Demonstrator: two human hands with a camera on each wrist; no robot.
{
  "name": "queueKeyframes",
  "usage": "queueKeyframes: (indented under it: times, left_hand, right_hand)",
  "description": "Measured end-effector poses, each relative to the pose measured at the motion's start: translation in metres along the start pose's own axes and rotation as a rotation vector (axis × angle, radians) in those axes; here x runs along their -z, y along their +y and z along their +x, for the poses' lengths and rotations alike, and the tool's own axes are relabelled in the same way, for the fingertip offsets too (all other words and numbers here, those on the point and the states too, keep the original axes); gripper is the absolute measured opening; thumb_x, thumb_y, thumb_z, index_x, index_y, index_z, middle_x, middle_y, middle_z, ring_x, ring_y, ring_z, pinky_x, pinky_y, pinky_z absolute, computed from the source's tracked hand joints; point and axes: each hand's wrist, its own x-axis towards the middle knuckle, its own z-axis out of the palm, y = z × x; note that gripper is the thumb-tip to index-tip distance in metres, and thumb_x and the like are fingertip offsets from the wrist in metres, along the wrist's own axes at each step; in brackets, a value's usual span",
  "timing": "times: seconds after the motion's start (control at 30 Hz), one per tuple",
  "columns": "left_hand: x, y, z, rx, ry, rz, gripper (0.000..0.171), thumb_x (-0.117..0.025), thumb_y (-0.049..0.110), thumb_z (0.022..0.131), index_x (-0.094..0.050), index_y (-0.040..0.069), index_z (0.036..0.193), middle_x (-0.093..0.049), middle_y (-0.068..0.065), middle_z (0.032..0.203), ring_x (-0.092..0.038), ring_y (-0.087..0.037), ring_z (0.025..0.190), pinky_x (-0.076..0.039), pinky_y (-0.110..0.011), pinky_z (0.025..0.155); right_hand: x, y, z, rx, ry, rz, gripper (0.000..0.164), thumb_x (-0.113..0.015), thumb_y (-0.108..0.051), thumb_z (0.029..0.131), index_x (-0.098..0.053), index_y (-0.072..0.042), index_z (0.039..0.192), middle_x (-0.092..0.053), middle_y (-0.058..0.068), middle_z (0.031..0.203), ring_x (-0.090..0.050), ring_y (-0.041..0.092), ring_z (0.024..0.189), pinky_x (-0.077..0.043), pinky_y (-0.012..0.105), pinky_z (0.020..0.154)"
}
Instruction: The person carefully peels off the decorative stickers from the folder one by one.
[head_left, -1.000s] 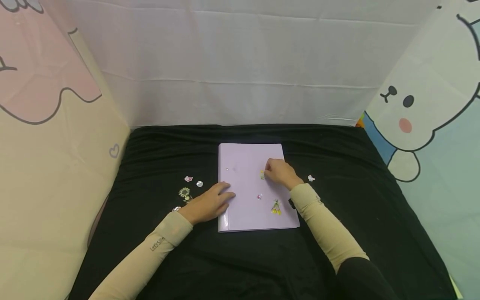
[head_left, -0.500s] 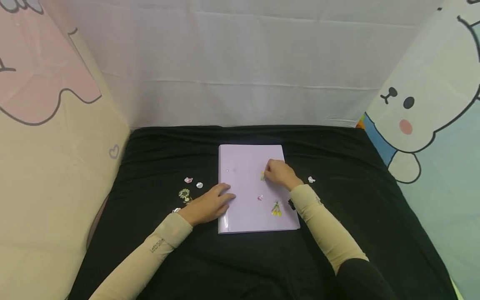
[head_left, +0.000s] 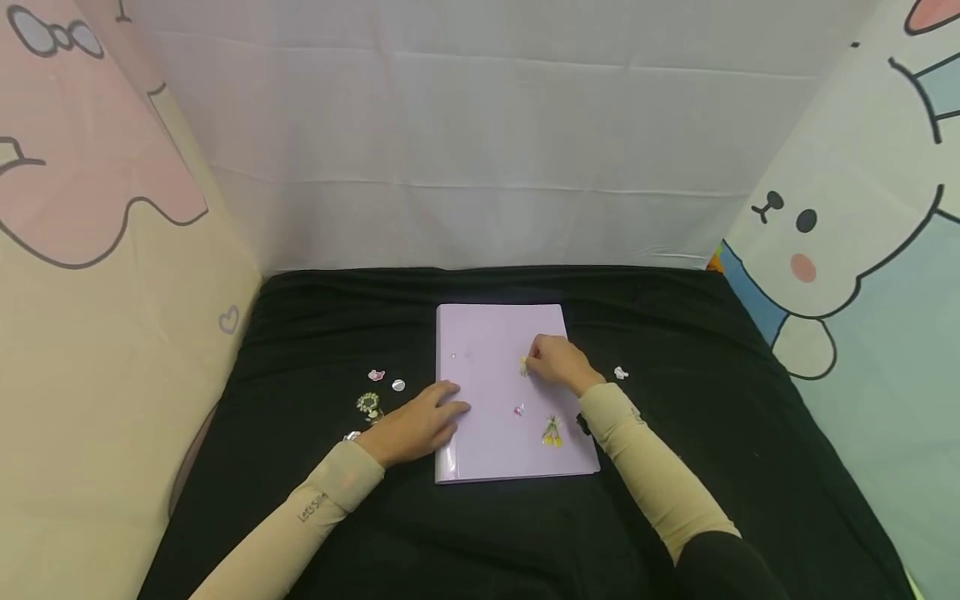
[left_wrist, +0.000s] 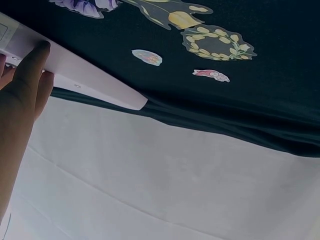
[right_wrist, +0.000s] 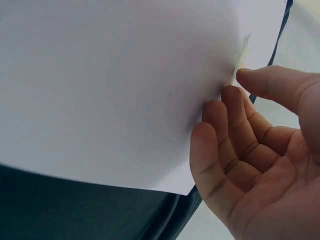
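A lilac binder [head_left: 487, 446] lies closed on the black cloth. My left hand [head_left: 416, 423] rests with spread fingers on its left edge, by the spine. At the upper right of the cover, my right hand [head_left: 561, 363] pinches a small yellow-flower sticker [head_left: 523, 366] between thumb and forefinger. In the right wrist view the clear sticker [right_wrist: 242, 52] rises edge-on from the cover at the fingertips, and the other fingers curl close to the surface. Lower on the cover sit a small pink sticker [head_left: 519, 410] and a yellow tulip sticker [head_left: 552, 432].
Left of the binder lie a pink sticker [head_left: 377, 376], an oval sticker [head_left: 398, 385] and a wreath sticker [head_left: 367, 402]. Purple flowers [left_wrist: 82, 6] show in the left wrist view. A white sticker [head_left: 620, 372] lies to the right. A white curtain [head_left: 480, 167] hangs behind.
The head view has tilted up a little, so everything sits lower in it. Both hands keep their places on the binder, with the right one still at the yellow-flower sticker.
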Motion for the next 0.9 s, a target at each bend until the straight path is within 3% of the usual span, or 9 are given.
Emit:
queueKeyframes:
  times: [0.6,0.9]
  left_hand:
    - [0.003,0.002,0.001,0.0,-0.022,0.022,0.031,-0.065,0.014,0.096,-0.065,0.007,0.126,-0.053,-0.022,0.133,-0.053,-0.034,0.126,-0.042,-0.042,0.106]
    - [0.004,0.003,-0.001,0.008,-0.027,-0.003,0.032,-0.066,0.014,0.096,-0.064,0.005,0.126,-0.052,-0.023,0.134,-0.053,-0.036,0.126,-0.043,-0.044,0.105]
  right_hand:
    - [0.003,0.0,-0.004,0.005,0.017,0.002,0.011,-0.061,-0.017,0.093,-0.063,-0.006,0.094,-0.061,0.005,0.084,-0.056,0.021,0.074,-0.048,0.036,0.064]
    - [0.017,0.019,-0.007,-0.046,0.043,0.003,0.016,-0.059,-0.017,0.094,-0.064,-0.003,0.098,-0.062,0.008,0.085,-0.057,0.022,0.073,-0.049,0.036,0.062]
